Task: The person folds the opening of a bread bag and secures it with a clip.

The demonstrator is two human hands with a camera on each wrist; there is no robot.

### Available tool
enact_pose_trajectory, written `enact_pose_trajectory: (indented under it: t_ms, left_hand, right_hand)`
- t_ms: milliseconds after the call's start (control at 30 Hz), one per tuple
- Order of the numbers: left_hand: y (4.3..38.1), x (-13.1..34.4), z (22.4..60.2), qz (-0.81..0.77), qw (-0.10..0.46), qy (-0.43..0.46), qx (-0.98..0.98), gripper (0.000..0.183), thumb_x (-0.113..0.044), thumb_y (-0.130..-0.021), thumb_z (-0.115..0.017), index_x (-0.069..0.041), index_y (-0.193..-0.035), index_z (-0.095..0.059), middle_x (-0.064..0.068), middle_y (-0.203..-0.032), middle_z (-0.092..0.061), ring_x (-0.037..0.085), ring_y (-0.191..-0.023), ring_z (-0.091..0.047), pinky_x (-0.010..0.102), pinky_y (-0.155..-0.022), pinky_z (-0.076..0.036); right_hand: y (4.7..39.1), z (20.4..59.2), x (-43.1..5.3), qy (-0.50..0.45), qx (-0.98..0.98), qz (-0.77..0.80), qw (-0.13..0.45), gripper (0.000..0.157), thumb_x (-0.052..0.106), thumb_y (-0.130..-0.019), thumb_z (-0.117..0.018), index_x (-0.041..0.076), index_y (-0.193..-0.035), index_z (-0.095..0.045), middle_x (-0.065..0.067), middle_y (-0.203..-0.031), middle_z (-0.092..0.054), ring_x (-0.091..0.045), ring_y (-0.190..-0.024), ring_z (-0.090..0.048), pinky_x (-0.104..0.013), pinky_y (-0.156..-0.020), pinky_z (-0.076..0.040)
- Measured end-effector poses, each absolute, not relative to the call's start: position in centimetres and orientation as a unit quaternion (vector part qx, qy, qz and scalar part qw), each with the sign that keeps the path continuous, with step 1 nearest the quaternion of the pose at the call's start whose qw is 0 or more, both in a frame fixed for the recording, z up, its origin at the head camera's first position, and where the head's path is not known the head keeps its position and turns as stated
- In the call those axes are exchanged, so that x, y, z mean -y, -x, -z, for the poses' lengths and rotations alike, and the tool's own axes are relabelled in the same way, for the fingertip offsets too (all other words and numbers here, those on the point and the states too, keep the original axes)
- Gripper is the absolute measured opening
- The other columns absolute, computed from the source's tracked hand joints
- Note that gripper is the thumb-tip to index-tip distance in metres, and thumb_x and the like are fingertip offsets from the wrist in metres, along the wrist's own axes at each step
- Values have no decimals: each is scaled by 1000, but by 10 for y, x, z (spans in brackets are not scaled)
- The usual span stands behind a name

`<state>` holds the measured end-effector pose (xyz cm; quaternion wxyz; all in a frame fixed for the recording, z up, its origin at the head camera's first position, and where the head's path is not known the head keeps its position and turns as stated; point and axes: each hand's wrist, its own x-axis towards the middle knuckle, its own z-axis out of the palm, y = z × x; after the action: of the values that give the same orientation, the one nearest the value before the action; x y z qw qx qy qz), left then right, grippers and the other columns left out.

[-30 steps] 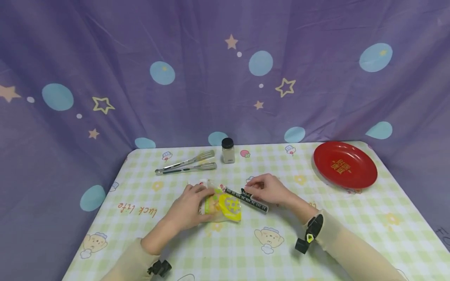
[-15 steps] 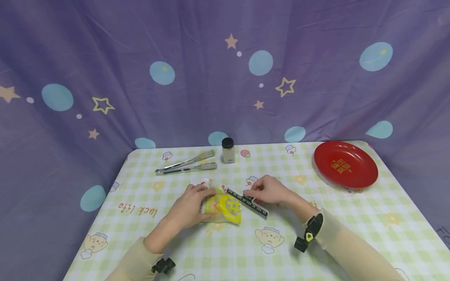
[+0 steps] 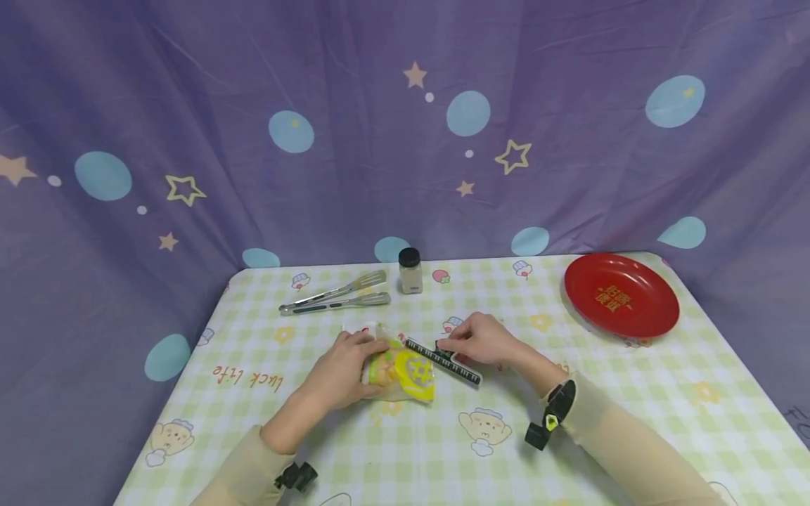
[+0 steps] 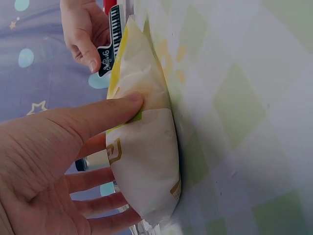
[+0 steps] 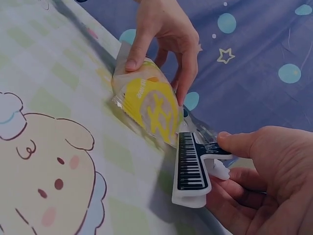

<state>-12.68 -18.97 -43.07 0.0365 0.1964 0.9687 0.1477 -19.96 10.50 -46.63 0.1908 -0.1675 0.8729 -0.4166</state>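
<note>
A plastic-wrapped snack package, yellow and white, sits on the table with my left hand gripping it, thumb on the near side and fingers on the far side. My right hand pinches the handle of a bag clip printed with black-and-white piano keys. In the right wrist view, the bag clip lies against the clear, crumpled end of the package; whether its jaws have the wrapper between them I cannot tell. Thumb on top, my right hand presses the clip's handle.
Metal tongs lie spread at the back left. Beside them stands a small jar with a black lid. A red plate is at the back right. The checkered tablecloth reaches a purple curtain.
The package and left hand have shifted slightly right since a second ago. The clip dipped and turned a little in my right hand, then came partly back up. Tongs, jar and plate stay put.
</note>
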Motion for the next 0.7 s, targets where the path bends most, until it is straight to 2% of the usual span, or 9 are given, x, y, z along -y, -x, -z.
enact_pose_trajectory:
  t_ms: [200, 433, 700]
  left_hand:
    - [127, 189, 431, -147, 28, -204, -967, 66, -30, -76, -98, -16, -135, -73, 12, -133, -69, 35, -112, -58, 48, -96, -56]
    - [126, 188, 432, -142, 31, -204, -968, 67, -29, -75, -98, -14, -136, -72, 11, -132, -69, 33, -110, -58, 46, -96, -55]
    - [127, 187, 430, -137, 39, -205, -968, 67, -27, -76, -98, -12, -136, -72, 13, -132, -69, 36, -113, -59, 48, -101, -53]
  right_hand:
    - [202, 468, -101, 166, -870, 422, 192, 21, 40, -96, -79, 21, -93, -87, 4, -73, -79, -12, -62, -72, -27, -63, -54]
    - [207, 471, -98, 163, -864, 432, 200, 27, 38, -96, -80, 15, -106, -86, 1, -86, -83, -12, -64, -75, -28, -63, -56]
    - [209, 474, -96, 149, -860, 442, 208, 27, 39, -96, -80, 16, -108, -86, -1, -97, -84, -12, -67, -76, -28, -66, -59]
